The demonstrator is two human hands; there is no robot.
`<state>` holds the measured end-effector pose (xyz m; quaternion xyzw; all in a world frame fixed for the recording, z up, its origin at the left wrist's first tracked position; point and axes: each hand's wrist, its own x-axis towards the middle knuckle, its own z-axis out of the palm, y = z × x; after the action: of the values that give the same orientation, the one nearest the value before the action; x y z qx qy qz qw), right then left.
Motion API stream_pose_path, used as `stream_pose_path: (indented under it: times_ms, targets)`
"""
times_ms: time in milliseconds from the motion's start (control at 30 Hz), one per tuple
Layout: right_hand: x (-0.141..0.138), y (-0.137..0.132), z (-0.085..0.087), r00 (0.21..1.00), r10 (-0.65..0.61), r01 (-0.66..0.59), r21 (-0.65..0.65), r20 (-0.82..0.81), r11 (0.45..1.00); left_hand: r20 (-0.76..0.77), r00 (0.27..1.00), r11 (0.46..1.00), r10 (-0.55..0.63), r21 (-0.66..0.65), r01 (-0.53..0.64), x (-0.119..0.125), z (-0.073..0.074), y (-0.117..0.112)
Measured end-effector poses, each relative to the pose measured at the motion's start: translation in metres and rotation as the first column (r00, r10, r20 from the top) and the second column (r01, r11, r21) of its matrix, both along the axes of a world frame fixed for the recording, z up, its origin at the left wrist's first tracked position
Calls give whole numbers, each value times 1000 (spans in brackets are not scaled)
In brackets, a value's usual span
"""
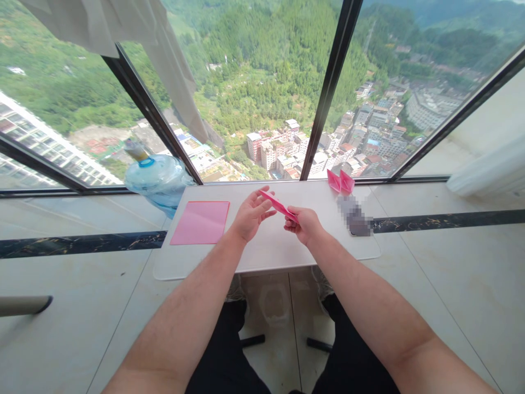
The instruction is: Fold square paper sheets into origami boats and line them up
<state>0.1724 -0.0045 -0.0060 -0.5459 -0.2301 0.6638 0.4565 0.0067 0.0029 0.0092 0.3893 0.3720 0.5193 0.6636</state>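
A narrow folded strip of pink paper [278, 206] is held above the small white table [270, 251]. My right hand [304, 224] pinches its near end, fingers closed on it. My left hand [251, 214] is palm up with fingers loosely curled, and its thumb and fingertips touch the strip's far end. A flat stack of pink paper sheets [200, 221] lies on the table to the left of my left hand. A folded pink paper figure [340, 181] stands at the table's far right edge.
A dark phone-like object [356, 217], blurred, lies right of my right hand. A blue water jug [158, 180] stands by the window at the table's far left corner. Glass panes with dark frames rise just behind the table. My legs are under it.
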Motion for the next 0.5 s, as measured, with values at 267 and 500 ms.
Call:
stream_pose_path:
  times_ms: [267, 500]
  targets:
    - [4, -5, 0, 873, -65, -160, 409, 484, 898, -178, 954, 965, 240, -64, -254, 9, -10, 3]
    - [-2, -13, -8, 586, -217, -505, 562, 780, 656, -287, 928, 962, 240, -57, -267, 12, -7, -1]
